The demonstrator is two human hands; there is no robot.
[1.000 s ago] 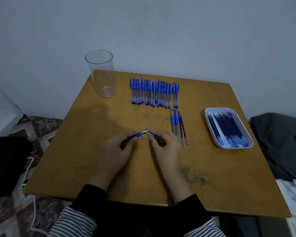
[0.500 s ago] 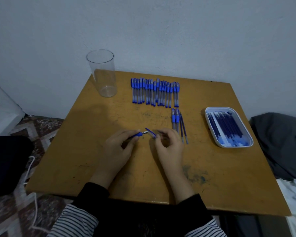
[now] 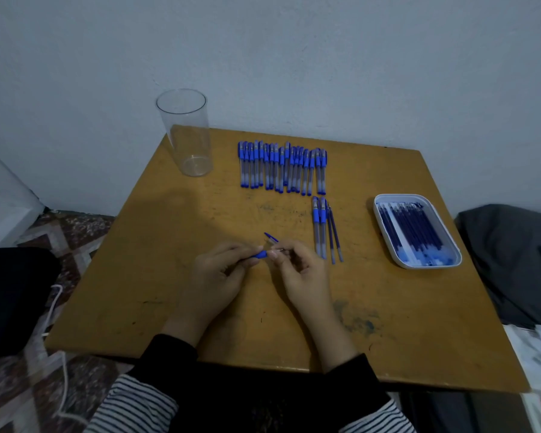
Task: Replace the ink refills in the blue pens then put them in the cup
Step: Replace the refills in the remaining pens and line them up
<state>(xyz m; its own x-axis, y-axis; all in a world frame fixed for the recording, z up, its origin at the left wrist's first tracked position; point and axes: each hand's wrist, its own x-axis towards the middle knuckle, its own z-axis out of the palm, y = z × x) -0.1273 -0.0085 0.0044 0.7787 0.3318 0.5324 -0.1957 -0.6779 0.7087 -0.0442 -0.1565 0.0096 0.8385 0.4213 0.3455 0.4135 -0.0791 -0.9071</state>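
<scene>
The wooden table (image 3: 388, 323) carries everything. At its far left corner stands the clear cup (image 3: 185, 135), upright and with no pens in it, so none is finished yet. Near the right edge lies the white tray (image 3: 400, 196) of dark blue refills (image 3: 413, 226). Along the far edge, between cup and tray, a long row of blue pens (image 3: 281, 167) lies side by side. Near the middle of the table, toward the front, both hands work on one pen. The left hand (image 3: 219, 273) grasps its barrel, fingers curled round it. The right hand (image 3: 300, 270) has its fingertips pinched at the pen's end. Just right of the hands lie two more pens (image 3: 319, 226), with two loose refills (image 3: 334, 235) touching or nearly touching them. The pen in hand (image 3: 260, 254) shows only its blue grip end between the hands. A second ago a gap stood there, with a silvery tip bared in it. Now the hands have drawn together and the right thumb touches the blue end. A small blue piece (image 3: 270, 236), seemingly a cap or clip, juts up and to the left from the right fingers, steeper than it did before. Whether a thin metal point by the right fingertips belongs to a refill or to the nose cone is too small to tell. I judge that the pen's tip is being unscrewed or refitted, so the refill swap on this pen is under way and the drop into the cup is some steps off.
</scene>
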